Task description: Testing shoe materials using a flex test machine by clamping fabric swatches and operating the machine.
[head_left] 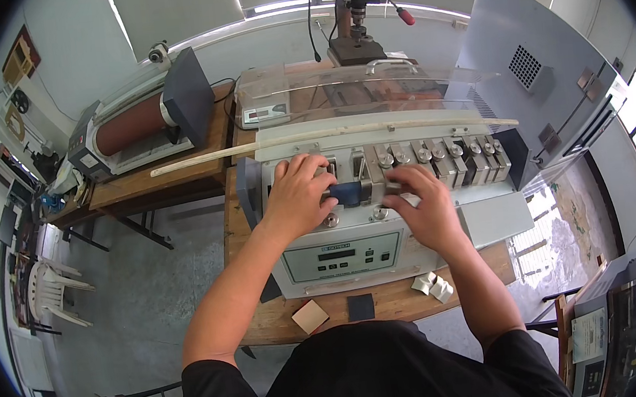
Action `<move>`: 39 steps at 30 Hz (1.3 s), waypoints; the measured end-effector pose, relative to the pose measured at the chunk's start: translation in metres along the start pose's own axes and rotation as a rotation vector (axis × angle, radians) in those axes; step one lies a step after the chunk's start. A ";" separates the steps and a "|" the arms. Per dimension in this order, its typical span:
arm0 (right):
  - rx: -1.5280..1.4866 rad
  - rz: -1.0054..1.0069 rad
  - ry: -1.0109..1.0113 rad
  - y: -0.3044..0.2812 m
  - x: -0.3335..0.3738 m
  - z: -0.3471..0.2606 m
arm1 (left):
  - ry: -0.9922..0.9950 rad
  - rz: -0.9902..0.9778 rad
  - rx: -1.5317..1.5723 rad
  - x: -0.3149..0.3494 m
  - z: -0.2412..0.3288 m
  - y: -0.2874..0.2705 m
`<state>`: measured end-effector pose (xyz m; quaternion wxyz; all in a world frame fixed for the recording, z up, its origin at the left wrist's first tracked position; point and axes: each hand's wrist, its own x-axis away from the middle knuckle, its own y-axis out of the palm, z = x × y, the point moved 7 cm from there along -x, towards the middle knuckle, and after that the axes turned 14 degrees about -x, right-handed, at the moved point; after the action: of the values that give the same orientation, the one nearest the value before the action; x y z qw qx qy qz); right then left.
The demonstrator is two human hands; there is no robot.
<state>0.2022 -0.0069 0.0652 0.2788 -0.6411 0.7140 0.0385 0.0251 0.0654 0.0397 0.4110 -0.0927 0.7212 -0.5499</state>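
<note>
A grey bench testing machine (289, 141) with a row of metal clamps (437, 158) stands in front of me. A dark blue piece (347, 194) lies across the gap at its left part, between my two hands. My left hand (301, 196) is curled at the left end of the blue piece, thumb and fingers pinching there. Around a metal clamp part (392, 187) at the right end, my right hand (424, 202) has its fingers and thumb bent, slightly blurred. Metal knobs (379, 213) sit in front of the clamps. My fingers partly hide both ends.
A clear hinged cover (369, 90) stands raised behind the clamps, with a long wooden stick (207, 160) before it. Nearer me on the wooden table (402, 311) lie a tan block (310, 317), a dark square (361, 308) and white pieces (434, 287). A drill press (357, 34) stands behind.
</note>
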 end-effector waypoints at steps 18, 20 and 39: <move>0.387 -0.161 -0.207 0.069 -0.034 0.028 | -0.096 -0.060 0.018 0.003 -0.003 0.003; 0.386 -0.155 -0.220 0.070 -0.033 0.028 | -0.092 -0.064 0.010 0.004 -0.002 0.002; 0.579 -0.097 -0.325 0.018 -0.027 0.002 | 0.046 -0.067 0.063 -0.016 0.013 -0.015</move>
<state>0.1867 0.0215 0.0702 0.5609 -0.5541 0.6102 -0.0777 0.0401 0.0597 0.0603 0.3784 -0.0909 0.7092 -0.5878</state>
